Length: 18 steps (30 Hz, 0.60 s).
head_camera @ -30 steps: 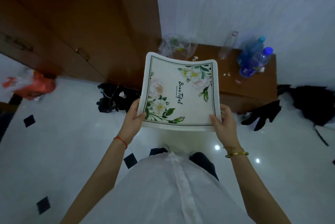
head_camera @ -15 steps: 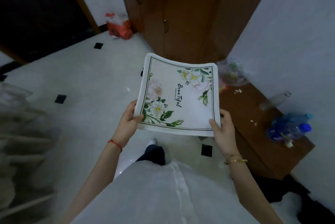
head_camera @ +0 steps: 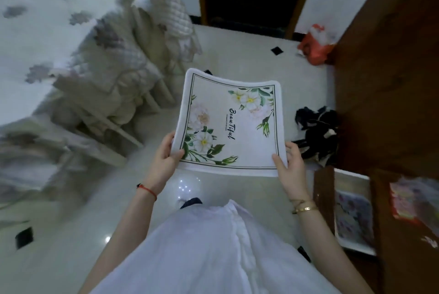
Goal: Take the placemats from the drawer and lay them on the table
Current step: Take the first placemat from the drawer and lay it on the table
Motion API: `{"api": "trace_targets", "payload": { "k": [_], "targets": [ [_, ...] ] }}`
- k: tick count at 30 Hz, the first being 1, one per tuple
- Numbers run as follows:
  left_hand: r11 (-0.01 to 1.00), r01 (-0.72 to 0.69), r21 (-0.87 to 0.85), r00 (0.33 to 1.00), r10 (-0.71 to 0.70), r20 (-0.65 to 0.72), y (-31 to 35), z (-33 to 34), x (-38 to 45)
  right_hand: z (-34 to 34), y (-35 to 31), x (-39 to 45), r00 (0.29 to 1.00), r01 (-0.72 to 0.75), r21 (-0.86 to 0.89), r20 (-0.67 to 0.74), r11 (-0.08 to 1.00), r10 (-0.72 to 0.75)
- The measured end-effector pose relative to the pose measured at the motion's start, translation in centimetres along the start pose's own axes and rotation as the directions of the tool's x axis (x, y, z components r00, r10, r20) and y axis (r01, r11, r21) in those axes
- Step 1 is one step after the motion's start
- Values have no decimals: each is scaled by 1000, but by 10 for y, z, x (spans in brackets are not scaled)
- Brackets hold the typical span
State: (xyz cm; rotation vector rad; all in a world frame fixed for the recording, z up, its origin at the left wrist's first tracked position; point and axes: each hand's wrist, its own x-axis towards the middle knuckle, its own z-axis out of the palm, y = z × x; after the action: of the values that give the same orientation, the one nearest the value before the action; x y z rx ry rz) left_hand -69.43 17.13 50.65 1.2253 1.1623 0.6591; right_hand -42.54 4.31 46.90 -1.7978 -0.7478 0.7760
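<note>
Both hands hold one white placemat (head_camera: 231,125) with flowers and a dark border line, flat in the air above the pale floor (head_camera: 237,60). The left hand (head_camera: 164,163) pinches its near left corner, the right hand (head_camera: 291,165) its near right corner, fingers curled under, thumbs on top. The table (head_camera: 35,32) with a patterned cloth stands at far left, blurred. A drawer (head_camera: 354,210) lies open at right.
</note>
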Motion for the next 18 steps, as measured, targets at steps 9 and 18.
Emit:
{"api": "trace_targets", "payload": {
  "k": [9, 18],
  "targets": [
    [991, -62, -119, 906, 6, -424, 8, -181, 4, 214, -98, 69, 920, 156, 28, 360, 987, -156],
    [990, -64, -127, 765, -33, -643, 11, -315, 41, 388, -178, 124, 763, 267, 75, 593, 961, -258]
  ]
}}
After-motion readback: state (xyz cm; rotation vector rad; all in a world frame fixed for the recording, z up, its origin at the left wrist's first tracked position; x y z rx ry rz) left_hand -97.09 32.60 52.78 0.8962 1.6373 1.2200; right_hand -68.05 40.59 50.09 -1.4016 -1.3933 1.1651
